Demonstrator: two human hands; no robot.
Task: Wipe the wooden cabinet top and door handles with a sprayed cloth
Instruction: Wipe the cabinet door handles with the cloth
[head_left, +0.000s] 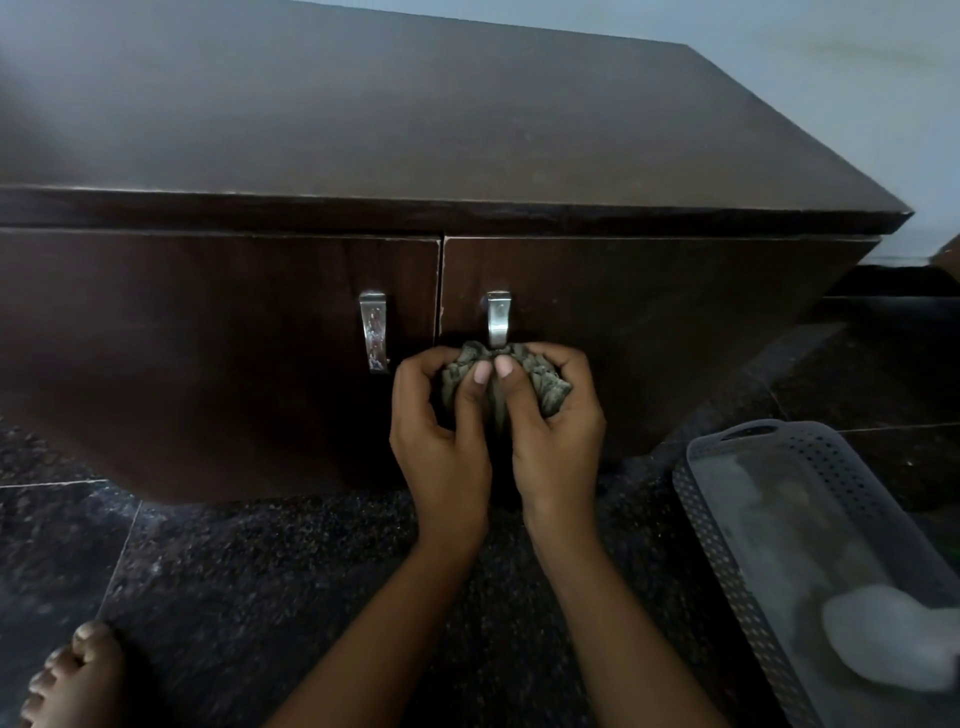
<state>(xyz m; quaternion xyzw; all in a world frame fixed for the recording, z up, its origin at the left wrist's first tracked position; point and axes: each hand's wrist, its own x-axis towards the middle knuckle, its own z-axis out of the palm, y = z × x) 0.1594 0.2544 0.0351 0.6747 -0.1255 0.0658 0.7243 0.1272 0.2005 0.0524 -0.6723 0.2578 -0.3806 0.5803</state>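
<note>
A low dark wooden cabinet fills the upper half of the head view, its flat top (415, 114) bare. Two closed doors meet at the middle, each with a metal handle. The left handle (375, 332) is uncovered. The right handle (498, 318) shows only its upper part; a bunched grey-green cloth (540, 379) is wrapped around its lower end. My left hand (441, 436) and my right hand (558, 431) both grip the cloth, thumbs pressed side by side on its front.
Dark speckled stone floor tiles (260, 571) lie in front of the cabinet. A grey perforated plastic basket (727, 561) stands at the right with a pale blurred object (883, 644) in it. A bare foot (78, 675) rests at the bottom left. A pale wall is behind.
</note>
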